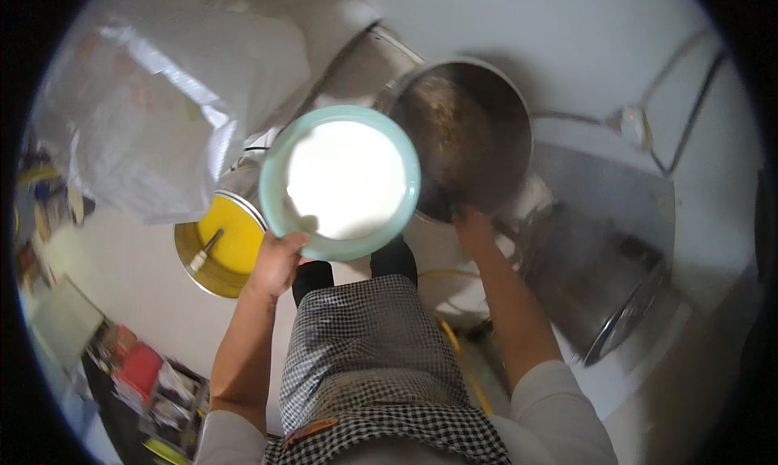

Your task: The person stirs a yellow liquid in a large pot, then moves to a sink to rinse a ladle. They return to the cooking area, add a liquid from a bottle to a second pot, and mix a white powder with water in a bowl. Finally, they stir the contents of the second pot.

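Observation:
A pale green basin (275,185) with bright white contents (346,179) is held level in front of me. My left hand (278,261) grips its near-left rim, the thumb on top. Beside it on the right stands a deep metal pot (526,125) with brown contents (447,115), dim and hazy inside. My right hand (473,228) is at the pot's near rim, its fingers in dark shadow. A small green spot shows by those fingertips. Whether they hold a tool or the rim itself is unclear.
Left of the basin, a metal pail (185,246) contains something yellow and a white-handled utensil (206,251). A large white plastic sack (140,112) stands behind it. A hazy metal appliance (589,270) is at right. A corded plug (632,125) and yellow hose (465,362) are nearby.

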Demonstrator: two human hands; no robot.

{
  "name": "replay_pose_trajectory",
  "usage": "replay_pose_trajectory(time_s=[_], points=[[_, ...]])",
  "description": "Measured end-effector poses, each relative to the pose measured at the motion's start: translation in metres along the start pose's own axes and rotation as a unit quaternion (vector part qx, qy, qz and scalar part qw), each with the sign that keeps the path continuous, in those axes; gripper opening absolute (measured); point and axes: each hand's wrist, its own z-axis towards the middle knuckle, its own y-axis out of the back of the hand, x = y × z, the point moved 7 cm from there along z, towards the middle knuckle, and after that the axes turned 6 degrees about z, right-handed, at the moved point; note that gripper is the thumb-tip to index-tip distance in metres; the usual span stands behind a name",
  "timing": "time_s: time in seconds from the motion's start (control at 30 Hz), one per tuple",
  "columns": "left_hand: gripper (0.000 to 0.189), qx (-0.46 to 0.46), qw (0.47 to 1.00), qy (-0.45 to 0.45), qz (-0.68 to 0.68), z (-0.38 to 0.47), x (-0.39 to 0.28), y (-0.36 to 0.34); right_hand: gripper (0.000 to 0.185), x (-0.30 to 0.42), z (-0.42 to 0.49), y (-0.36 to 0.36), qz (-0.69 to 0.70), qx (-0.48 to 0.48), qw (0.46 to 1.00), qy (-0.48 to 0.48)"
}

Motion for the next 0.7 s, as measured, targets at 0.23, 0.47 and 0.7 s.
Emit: replay_pose_trajectory(time_s=[0.23, 0.47, 0.7], points=[[0.046, 0.010, 0.993, 0.012, 0.119, -0.026, -0.004, 0.057, 0.028, 0.006, -0.011, 0.004, 0.115, -0.070, 0.989, -0.056], [0.052, 0.024, 0.977, 0.028, 0.209, -0.037, 0.010, 0.085, 0.030, 0.005, -0.060, -0.012, 0.080, -0.236, 0.968, 0.044], [0.042, 0.030, 0.978, 0.028, 0.203, -0.027, 0.016, 0.100, 0.029, -0.014, -0.090, 0.008, 0.239, -0.261, 0.934, -0.055]])
